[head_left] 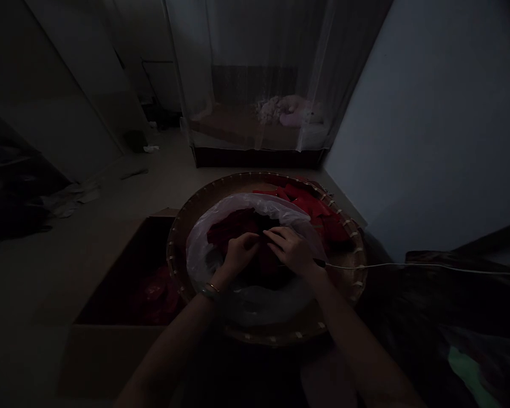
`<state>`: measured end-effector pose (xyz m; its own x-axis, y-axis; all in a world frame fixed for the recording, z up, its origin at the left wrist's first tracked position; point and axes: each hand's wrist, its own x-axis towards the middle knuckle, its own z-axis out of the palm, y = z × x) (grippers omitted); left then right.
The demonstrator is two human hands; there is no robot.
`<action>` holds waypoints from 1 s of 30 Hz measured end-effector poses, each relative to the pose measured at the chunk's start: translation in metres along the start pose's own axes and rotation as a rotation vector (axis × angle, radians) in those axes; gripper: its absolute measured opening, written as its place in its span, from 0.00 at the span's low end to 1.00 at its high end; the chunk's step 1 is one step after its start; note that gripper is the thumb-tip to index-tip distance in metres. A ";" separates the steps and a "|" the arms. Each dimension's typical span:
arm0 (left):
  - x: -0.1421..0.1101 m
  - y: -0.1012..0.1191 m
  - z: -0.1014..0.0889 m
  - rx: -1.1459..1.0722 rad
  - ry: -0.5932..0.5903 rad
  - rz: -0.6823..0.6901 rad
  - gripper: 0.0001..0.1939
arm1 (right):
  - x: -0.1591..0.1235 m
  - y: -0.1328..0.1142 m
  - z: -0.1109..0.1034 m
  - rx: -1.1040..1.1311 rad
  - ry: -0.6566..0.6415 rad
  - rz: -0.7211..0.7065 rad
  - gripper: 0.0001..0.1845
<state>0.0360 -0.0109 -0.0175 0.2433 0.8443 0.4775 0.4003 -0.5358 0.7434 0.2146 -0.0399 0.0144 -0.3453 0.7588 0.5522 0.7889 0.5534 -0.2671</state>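
Observation:
The picture is very dark. My left hand (241,252) is closed in a pinch over the open plastic bag (204,238); whatever sits between its fingertips is too dark to make out. Close beside it, my right hand (292,249) brings its fingertips towards the left ones. A thin corded tool with a dark handle (320,262) passes under my right palm, which seems to grip it, and its white cord (374,264) runs off to the right. Dark red, cloth-like pieces (229,226) fill the bag beneath both hands.
The bag rests in a round woven bamboo tray (182,221), with bright red pieces (310,207) at its far right. A cardboard box (114,340) holding red items (157,294) stands to the left. Beyond are a curtained bed (255,136) and a pale wall (433,130).

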 end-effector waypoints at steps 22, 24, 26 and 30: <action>0.000 0.000 -0.001 -0.066 -0.002 -0.015 0.05 | 0.001 -0.003 -0.002 -0.062 0.039 0.005 0.10; -0.001 0.001 -0.002 -0.008 -0.032 0.029 0.05 | 0.001 -0.005 -0.002 -0.095 0.043 0.001 0.08; -0.001 0.002 -0.003 0.001 -0.030 0.040 0.06 | 0.001 -0.005 -0.001 -0.066 0.055 -0.007 0.08; 0.002 -0.003 -0.003 -0.012 -0.033 -0.026 0.10 | 0.001 0.004 0.001 0.058 0.176 0.086 0.09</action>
<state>0.0322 -0.0073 -0.0171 0.2621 0.8579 0.4419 0.3961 -0.5132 0.7614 0.2168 -0.0368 0.0135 -0.1800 0.7352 0.6535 0.7792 0.5121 -0.3615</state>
